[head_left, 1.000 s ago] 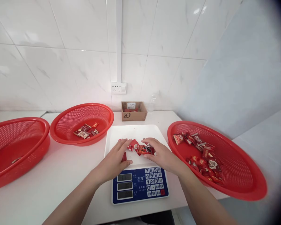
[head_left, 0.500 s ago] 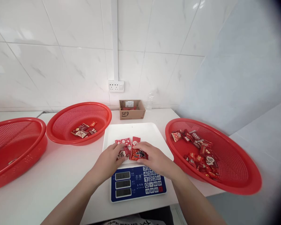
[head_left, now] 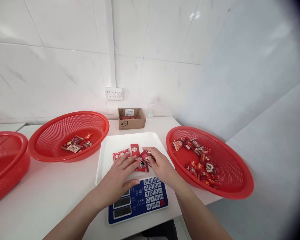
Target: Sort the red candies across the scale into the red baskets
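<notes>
Several small snack packets lie on the white pan [head_left: 103,173] of a digital scale. My left hand [head_left: 120,176] is open, its fingers spread over a red packet with black lettering [head_left: 143,166] and its thumb held apart. Beside its fingertips are a pink-red dotted packet [head_left: 120,154] and a plain red packet with a pale round mark [head_left: 135,150]. At the right of this group, my right hand [head_left: 161,165] pinches a dark red snack packet [head_left: 145,156] between thumb and fingers, partly covering it. The scale's blue keypad panel [head_left: 140,201] is below, its display partly behind my left hand.
A red mesh basket [head_left: 232,170] with many packets stands close on the right. Another red basket [head_left: 52,133] at left holds several packets; a third red basket [head_left: 12,166] is cut off at the left edge. Behind the scale are a cardboard box [head_left: 133,124] and a clear bottle [head_left: 150,108].
The view has turned right. My left hand has slid over onto the black-lettered packet, and my right hand has moved from that packet to pinch the dark red one.
</notes>
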`<state>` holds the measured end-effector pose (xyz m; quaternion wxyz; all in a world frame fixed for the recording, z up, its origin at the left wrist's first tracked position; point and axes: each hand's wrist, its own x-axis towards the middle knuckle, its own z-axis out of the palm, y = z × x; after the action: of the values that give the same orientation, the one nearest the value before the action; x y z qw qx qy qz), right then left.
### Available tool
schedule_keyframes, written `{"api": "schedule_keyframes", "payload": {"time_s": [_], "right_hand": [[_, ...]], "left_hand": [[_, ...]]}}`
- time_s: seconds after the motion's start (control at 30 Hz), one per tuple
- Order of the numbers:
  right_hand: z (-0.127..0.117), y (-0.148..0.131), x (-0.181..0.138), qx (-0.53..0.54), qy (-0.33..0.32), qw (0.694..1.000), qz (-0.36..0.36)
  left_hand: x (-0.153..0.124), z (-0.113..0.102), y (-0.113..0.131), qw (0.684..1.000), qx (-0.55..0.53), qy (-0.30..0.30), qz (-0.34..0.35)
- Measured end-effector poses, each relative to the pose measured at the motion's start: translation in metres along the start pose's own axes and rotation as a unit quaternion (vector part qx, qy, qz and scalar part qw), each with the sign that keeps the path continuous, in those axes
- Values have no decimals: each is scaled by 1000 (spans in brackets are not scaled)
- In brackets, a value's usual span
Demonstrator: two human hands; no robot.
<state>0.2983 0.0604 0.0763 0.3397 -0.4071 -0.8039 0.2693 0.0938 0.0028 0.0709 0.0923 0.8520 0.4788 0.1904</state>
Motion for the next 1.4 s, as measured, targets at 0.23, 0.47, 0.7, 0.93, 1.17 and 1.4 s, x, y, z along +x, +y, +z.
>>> {"api": "schedule_keyframes", "payload": {"time_s": [0.23, 0.47, 0.7, 0.93, 1.17, 1.4], "right_hand": [[-15, 9, -1, -11, 34, 999, 30], [-17, 15, 4, -18, 15, 999, 47], [-13, 12, 8, -8, 4, 999, 40], [-3, 7, 14, -13, -9, 1000, 15], [3, 5, 15, -15, -22, 1000, 1], [5, 3, 17, -33, -7, 999, 6]], "left_hand": [[4, 7, -1, 999, 8, 10, 37], [7, 4, -3, 998, -14, 15, 55], [6, 1, -2, 998, -15, 5, 54], [8, -8, 5, 998, -47, -5, 34], [8, -12, 7, 997, -68, -21, 23], [7, -12, 7, 997, -75, -24, 21]]}}
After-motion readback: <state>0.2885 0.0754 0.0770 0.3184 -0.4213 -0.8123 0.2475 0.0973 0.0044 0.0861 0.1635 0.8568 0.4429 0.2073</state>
